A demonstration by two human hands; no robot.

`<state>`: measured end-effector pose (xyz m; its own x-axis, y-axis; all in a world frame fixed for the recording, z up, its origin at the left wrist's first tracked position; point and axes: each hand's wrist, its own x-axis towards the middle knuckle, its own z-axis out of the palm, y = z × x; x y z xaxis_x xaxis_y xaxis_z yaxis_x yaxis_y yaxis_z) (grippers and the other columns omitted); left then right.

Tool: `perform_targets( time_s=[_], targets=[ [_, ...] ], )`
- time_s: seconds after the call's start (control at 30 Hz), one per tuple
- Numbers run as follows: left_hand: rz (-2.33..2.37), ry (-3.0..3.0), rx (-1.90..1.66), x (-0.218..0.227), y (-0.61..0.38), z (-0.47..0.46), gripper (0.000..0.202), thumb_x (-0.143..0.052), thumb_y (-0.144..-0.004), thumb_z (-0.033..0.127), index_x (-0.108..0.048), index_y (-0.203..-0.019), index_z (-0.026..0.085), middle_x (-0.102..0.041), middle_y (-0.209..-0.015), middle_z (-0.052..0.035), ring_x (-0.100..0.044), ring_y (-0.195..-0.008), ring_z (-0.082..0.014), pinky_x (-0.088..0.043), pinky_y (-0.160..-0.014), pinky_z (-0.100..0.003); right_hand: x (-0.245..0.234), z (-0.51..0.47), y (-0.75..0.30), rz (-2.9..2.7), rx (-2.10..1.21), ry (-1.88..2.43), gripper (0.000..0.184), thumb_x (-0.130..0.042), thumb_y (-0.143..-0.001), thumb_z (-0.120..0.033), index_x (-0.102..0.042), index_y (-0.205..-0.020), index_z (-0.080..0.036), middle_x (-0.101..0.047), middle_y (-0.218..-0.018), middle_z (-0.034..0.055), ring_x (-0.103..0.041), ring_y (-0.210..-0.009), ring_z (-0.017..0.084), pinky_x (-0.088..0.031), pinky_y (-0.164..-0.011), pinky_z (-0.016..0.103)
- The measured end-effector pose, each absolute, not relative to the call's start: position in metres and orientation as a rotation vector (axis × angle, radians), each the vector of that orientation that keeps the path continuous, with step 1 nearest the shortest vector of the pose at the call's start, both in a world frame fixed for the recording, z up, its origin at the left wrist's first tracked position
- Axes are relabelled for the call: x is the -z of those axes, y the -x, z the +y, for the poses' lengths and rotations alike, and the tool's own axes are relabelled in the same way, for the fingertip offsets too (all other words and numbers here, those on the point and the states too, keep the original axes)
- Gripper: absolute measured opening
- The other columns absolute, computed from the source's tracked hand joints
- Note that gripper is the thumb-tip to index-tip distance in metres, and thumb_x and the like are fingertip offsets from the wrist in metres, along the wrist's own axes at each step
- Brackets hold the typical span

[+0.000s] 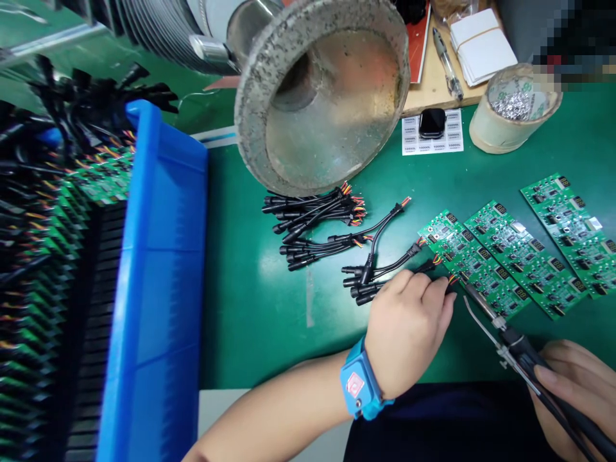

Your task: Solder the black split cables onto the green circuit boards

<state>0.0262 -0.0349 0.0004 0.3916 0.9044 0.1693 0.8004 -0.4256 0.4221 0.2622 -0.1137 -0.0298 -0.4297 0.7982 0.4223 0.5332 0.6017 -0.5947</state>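
Observation:
My left hand [409, 327], with a blue wrist strap [362, 380], pinches a black cable [445, 280] whose coloured wire ends meet the edge of the nearest green circuit board [474, 263]. In my right hand [577, 378] is a soldering iron [522, 350] with a thin solder feed tube [481, 324] alongside. Its tip touches or almost touches the board edge by those wires. More black cables [385, 273] run to the same board, left of my fingers. Two further circuit boards [527, 256] [572, 234] lie to the right.
A blue bin [161, 282] full of wired boards stands at the left. A metal fume hood [322, 96] hangs over a pile of black cables [312, 215]. Behind are a smartwatch [432, 123] on a label sheet, a round tub [514, 109], a pen [447, 64] and white cards [481, 48].

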Motion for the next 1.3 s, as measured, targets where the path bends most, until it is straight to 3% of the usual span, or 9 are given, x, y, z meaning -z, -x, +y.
perform_targets(
  time_s=[0.17,0.37,0.53,0.8,1.1,1.3],
  targets=[
    [1.472,-2.443,-0.613,-0.001,-0.025,-0.033,0.017,-0.054,-0.086,0.023,-0.066,-0.094,0.014,-0.062,-0.072,-0.0056,-0.054,-0.079,-0.0222,-0.046,-0.069,-0.038,0.02,-0.115,-0.256,-2.164,-0.591,1.065,0.056,-0.055,-0.074,-0.004,-0.045,-0.127,-0.017,-0.059,-0.08,0.0057,-0.056,-0.073,0.02,-0.051,-0.062,0.037],
    [1.405,-2.421,-0.672,-0.001,-0.024,-0.032,0.017,-0.053,-0.087,0.019,-0.064,-0.098,0.011,-0.063,-0.08,-0.0081,-0.055,-0.098,-0.0251,-0.046,-0.083,-0.042,0.023,-0.117,-0.255,-2.223,-0.63,1.117,0.049,-0.058,-0.078,-0.014,-0.045,-0.125,-0.022,-0.057,-0.081,0.0037,-0.053,-0.072,0.019,-0.049,-0.062,0.035],
    [1.415,-2.393,-0.679,0.0,-0.025,-0.032,0.017,-0.053,-0.087,0.019,-0.064,-0.097,0.011,-0.063,-0.08,-0.0085,-0.055,-0.096,-0.0251,-0.048,-0.081,-0.042,0.026,-0.117,-0.256,-2.222,-0.592,1.081,0.05,-0.06,-0.077,-0.011,-0.046,-0.125,-0.018,-0.058,-0.084,0.0045,-0.054,-0.075,0.019,-0.049,-0.063,0.035],
    [1.425,-2.359,-0.689,0.001,-0.026,-0.031,0.018,-0.053,-0.087,0.02,-0.065,-0.096,0.009,-0.062,-0.08,-0.0088,-0.055,-0.094,-0.0247,-0.048,-0.081,-0.041,0.024,-0.118,-0.255,-2.209,-0.603,1.165,0.046,-0.058,-0.079,-0.015,-0.045,-0.123,-0.023,-0.058,-0.082,0.0017,-0.055,-0.072,0.018,-0.049,-0.063,0.033],
    [1.417,-2.358,-0.686,0.002,-0.026,-0.029,0.019,-0.053,-0.086,0.02,-0.065,-0.096,0.008,-0.06,-0.078,-0.0093,-0.053,-0.094,-0.0252,-0.049,-0.08,-0.042,0.02,-0.114,-0.255,-2.21,-0.591,1.111,0.042,-0.054,-0.077,-0.006,-0.051,-0.118,-0.015,-0.059,-0.079,0.0047,-0.054,-0.074,0.019,-0.05,-0.064,0.034],
    [1.426,-2.361,-0.675,0.002,-0.027,-0.029,0.019,-0.053,-0.086,0.02,-0.065,-0.096,0.009,-0.06,-0.078,-0.0088,-0.053,-0.093,-0.0247,-0.049,-0.079,-0.041,0.017,-0.112,-0.251,-2.181,-0.617,1.181,0.044,-0.054,-0.077,-0.007,-0.049,-0.118,-0.021,-0.059,-0.08,0.0038,-0.056,-0.07,0.019,-0.05,-0.061,0.034]
  ],
)
